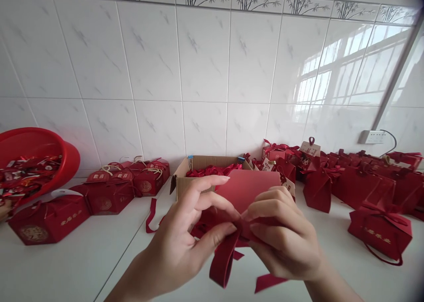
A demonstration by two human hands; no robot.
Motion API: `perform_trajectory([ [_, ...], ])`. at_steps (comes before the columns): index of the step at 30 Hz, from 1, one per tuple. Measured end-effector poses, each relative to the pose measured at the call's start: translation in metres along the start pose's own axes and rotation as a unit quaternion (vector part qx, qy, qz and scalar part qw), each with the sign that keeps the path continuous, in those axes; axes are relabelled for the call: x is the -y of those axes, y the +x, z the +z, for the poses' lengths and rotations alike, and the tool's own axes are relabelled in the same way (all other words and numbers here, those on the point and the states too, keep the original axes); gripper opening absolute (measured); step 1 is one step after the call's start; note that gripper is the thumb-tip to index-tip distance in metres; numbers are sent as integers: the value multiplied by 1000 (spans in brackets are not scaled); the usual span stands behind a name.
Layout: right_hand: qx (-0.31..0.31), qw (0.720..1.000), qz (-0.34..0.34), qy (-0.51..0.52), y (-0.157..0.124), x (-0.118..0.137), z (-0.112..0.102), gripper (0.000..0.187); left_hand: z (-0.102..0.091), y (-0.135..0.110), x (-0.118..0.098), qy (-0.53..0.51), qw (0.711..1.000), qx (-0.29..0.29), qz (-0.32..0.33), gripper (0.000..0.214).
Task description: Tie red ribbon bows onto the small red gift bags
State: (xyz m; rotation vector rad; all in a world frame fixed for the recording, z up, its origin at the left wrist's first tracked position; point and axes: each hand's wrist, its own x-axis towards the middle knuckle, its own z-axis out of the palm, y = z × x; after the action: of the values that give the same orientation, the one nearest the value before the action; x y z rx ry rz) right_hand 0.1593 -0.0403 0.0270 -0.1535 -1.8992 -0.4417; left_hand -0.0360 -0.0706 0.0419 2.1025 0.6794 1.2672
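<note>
Both my hands meet over a red gift box (247, 187) near the table's front. My left hand (185, 235) pinches a dark red ribbon (225, 260) between thumb and fingers, the index finger stretched out above. My right hand (285, 235) is closed on the same ribbon from the right, at a knot or bow on top of the box. Loose ribbon ends hang down below my hands. The box's lower part is hidden behind my fingers.
An open cardboard carton (198, 169) with red ribbons stands behind the box. Several finished red gift boxes (109, 191) sit at the left, many more boxes (377, 191) at the right. A red basin (66, 156) of sweets is at far left. A tiled wall stands behind.
</note>
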Motion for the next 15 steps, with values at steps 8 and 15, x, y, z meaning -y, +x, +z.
perform_trajectory([
  [8, -19, 999, 5, -33, 1, 1, 1, 26, 1, 2, 2, 125, 989, -64, 39, 45],
  [15, -45, 998, 15, -29, 1, 1, 7, 27, -2, 2, 3, 191, 978, -75, 38, 31],
])
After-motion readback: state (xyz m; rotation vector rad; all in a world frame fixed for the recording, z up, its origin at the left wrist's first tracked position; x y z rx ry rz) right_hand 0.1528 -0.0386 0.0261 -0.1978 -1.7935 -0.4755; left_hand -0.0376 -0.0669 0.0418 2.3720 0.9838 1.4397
